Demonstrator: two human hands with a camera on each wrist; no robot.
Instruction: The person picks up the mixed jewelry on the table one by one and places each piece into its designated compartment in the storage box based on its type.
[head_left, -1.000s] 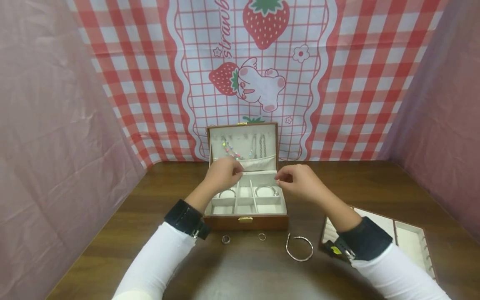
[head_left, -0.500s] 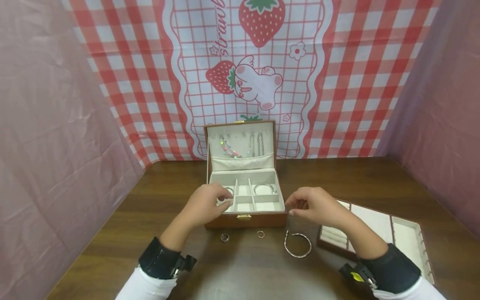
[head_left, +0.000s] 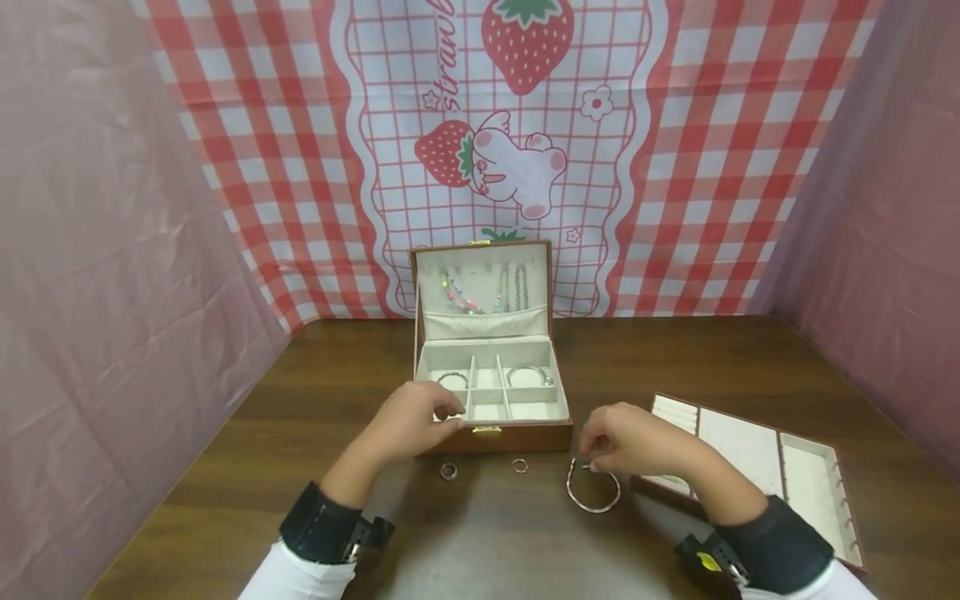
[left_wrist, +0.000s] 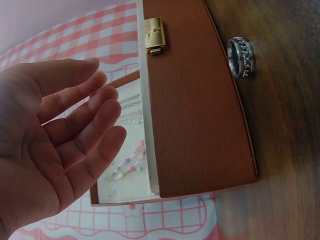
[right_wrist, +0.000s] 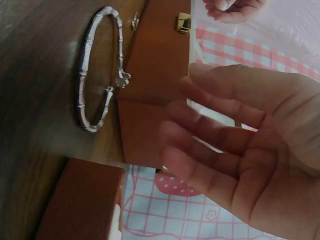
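Note:
My left hand [head_left: 408,423] hovers over the front left of a brown jewelry box [head_left: 528,439]. Its fingers are loosely bent with nothing between them, as the left wrist view confirms. Just above a silver bracelet [right_wrist: 83,75] is my right hand [head_left: 641,439], fingers relaxed and apart from it in the right wrist view. The bracelet lies on the table with its ends unclasped. Two rings lie in front of the box: a wider one with a beaded band [left_wrist: 245,57] at left and a thin one [head_left: 520,472] in the middle.
The box's lid stands up, with a colorful beaded necklace [head_left: 459,300] and silver chains [head_left: 522,287] hanging inside. Two bangles sit in the back compartments, left and right [head_left: 531,368]. A lift-out tray [head_left: 738,450] lies on the table at right, under my right forearm.
Both hands have come down and back from over the box. The right hand has moved to just above the bracelet, while the left has stopped at the box's front left.

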